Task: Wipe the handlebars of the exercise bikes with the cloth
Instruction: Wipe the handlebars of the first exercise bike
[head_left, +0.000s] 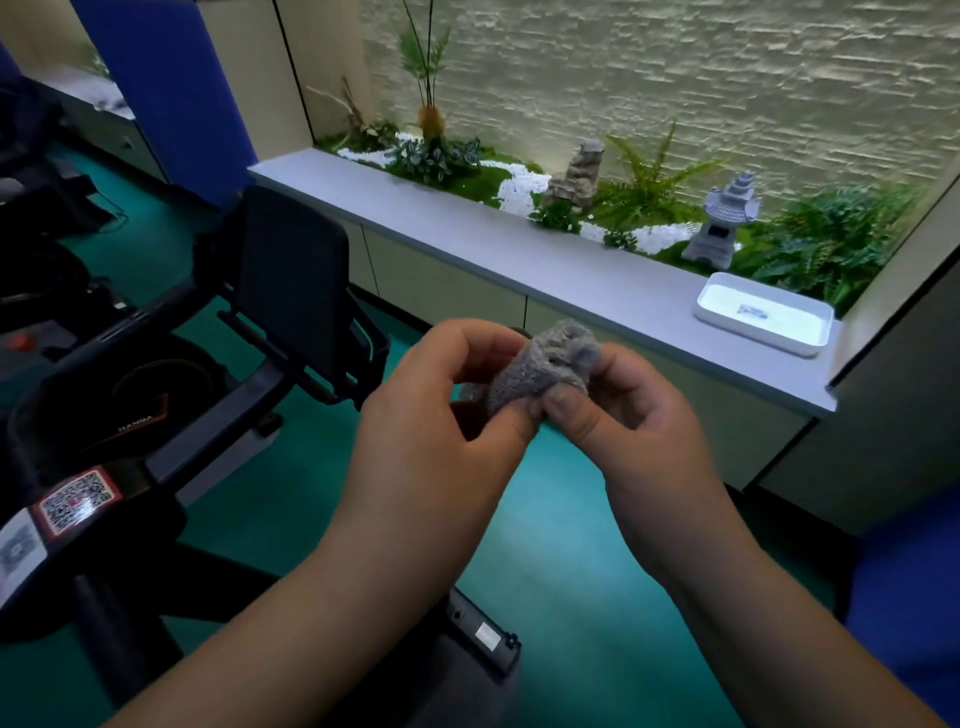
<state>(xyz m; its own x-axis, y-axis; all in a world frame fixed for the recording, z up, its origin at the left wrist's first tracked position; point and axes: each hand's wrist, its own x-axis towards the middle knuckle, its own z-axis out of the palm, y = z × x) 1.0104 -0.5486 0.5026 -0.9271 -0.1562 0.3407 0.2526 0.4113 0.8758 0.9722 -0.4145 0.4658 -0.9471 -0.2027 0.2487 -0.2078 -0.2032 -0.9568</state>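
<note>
Spreading across the bottom of the view, a teal floor carries a black exercise bike on the left, its dark console screen tilted up and a QR-code sticker on the frame near the lower left edge. A second dark machine stands further back at the far left. Behind the bike a long grey ledge runs diagonally from centre left to the right, backed by a pale textured stone wall. Beyond the ledge lies a strip of greenery with ferns, white pebbles, a rock ornament and a small stone lantern. A white rectangular tray sits on the ledge toward its right end, with a small dark item inside, too small to tell.

In mid-frame, above the floor and to the right of the console, the left hand and right hand meet around a bunched grey cloth. Both sets of fingers are curled, the two thumbs pinching the cloth's lower edge side by side, while the right hand's fingers wrap its upper right. The cloth touches no part of the bike
</note>
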